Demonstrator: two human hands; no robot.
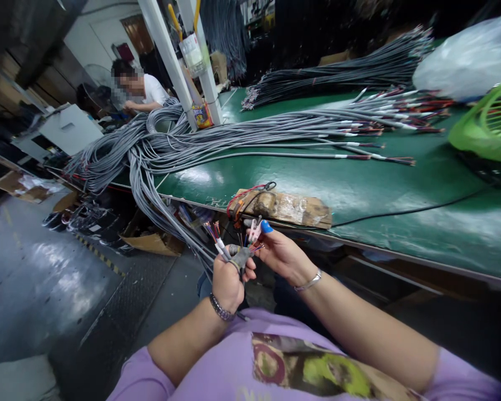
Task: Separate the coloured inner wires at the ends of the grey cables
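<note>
My left hand (229,281), its fingers wrapped in worn grey coverings, is closed around grey cables (200,248). Above the fist, the cables' white-sleeved ends (220,244) fan out into thin coloured wires. My right hand (281,255), with a blue cover on the thumb, is beside it and closed in a pinch. A small pale pink clip (255,230) sits at its fingertips, close to fine wires (256,248) that cross between both hands. Exactly how the clip and those wires touch is too small to tell.
Before me, a wooden block (292,209) with red and black leads lies on the edge of the green table (384,189). Long grey cables (242,125) stretch across it. A green fan (488,122) and plastic bag (471,55) are right; a person (144,89) sits far left.
</note>
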